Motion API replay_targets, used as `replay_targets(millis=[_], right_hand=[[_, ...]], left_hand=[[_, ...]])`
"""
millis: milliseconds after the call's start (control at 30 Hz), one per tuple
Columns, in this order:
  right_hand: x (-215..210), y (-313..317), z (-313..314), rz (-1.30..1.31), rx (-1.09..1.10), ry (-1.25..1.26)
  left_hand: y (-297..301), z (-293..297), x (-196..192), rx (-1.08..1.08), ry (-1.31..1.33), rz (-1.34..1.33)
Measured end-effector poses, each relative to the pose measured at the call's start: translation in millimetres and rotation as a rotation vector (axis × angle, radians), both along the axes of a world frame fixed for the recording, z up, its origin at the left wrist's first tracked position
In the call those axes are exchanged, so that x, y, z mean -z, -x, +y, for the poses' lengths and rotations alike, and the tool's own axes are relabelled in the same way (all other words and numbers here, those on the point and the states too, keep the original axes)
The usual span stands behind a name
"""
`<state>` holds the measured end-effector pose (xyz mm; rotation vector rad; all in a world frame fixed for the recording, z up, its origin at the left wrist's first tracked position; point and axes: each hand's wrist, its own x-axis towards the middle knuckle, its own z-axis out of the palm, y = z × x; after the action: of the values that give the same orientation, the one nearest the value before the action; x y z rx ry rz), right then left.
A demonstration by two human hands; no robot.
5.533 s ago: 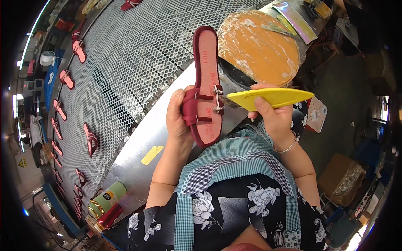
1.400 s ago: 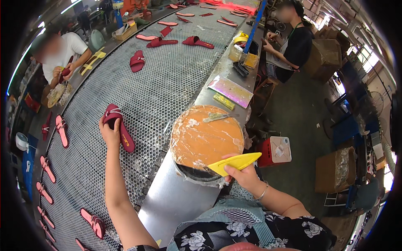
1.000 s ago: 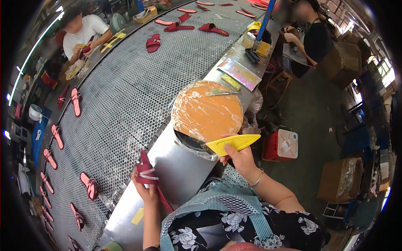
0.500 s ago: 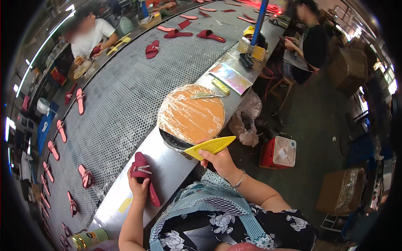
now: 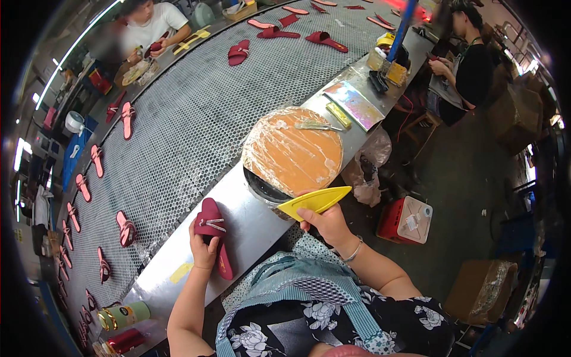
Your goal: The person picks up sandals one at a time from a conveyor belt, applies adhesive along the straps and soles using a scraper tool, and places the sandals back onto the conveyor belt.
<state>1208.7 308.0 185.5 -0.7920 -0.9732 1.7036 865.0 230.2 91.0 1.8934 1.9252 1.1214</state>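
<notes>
We see a dark red sandal (image 5: 213,235) held in the left hand (image 5: 204,251), whose fingers curl around its strapped front part so that the sole hangs down over the near edge of the metal worktop (image 5: 250,220). The sandal sits at the near left of the scene, just above the person's checked apron (image 5: 297,285). The right hand (image 5: 326,221) is closed on a yellow pointed plastic piece (image 5: 313,202), pinching its lower edge; the piece lies roughly level, its tip pointing right, just in front of a round pan (image 5: 292,150) covered with crinkled clear film over an orange mass. A small pale tool (image 5: 317,125) rests on top of the film.

Farther right along the worktop we find a shiny rectangular sheet (image 5: 354,104) with a yellow bar (image 5: 339,114) beside it, then small containers around a blue post (image 5: 400,27). Left of the worktop runs a wide perforated conveyor belt (image 5: 196,113) carrying many red and pink sandals, spaced well apart along its left edge and at its far end. At the far left another person (image 5: 151,27) in a white shirt handles a sandal; at the far right a person (image 5: 467,59) in black sits by the worktop. On the floor to the right stand a red box (image 5: 405,220) and cardboard cartons (image 5: 485,291). Cans (image 5: 122,315) stand at the near left end.
</notes>
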Motion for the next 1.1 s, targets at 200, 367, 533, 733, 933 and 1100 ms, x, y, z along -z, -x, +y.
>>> replay_targets(millis=[200, 367, 533, 733, 933, 1100], right_hand=[[-30.8, 37.3, -0.6, -0.045, 0.037, 0.018], [-66.7, 106.9, 6.2, -0.074, 0.056, 0.012], [-88.4, 181.2, 5.5, -0.17, 0.064, 0.018], [-79.5, 241.7, 57.2, -0.217, 0.047, 0.014], [-76.4, 271.2, 99.2, -0.292, 0.012, 0.027], [-74.0, 260.2, 104.0, -0.285, -0.012, 0.046]], left_hand=[[26.6, -16.4, -35.6, -0.033, 0.065, -0.002], [84.7, -13.1, -65.5, -0.008, 0.034, -0.044], [154.3, -28.5, -91.0, -0.005, 0.048, 0.015], [193.0, 13.0, -77.2, -0.101, -0.075, -0.104], [213.5, 55.8, -76.3, -0.008, 0.056, 0.204], [186.0, 64.8, -84.3, -0.048, 0.054, 0.189]])
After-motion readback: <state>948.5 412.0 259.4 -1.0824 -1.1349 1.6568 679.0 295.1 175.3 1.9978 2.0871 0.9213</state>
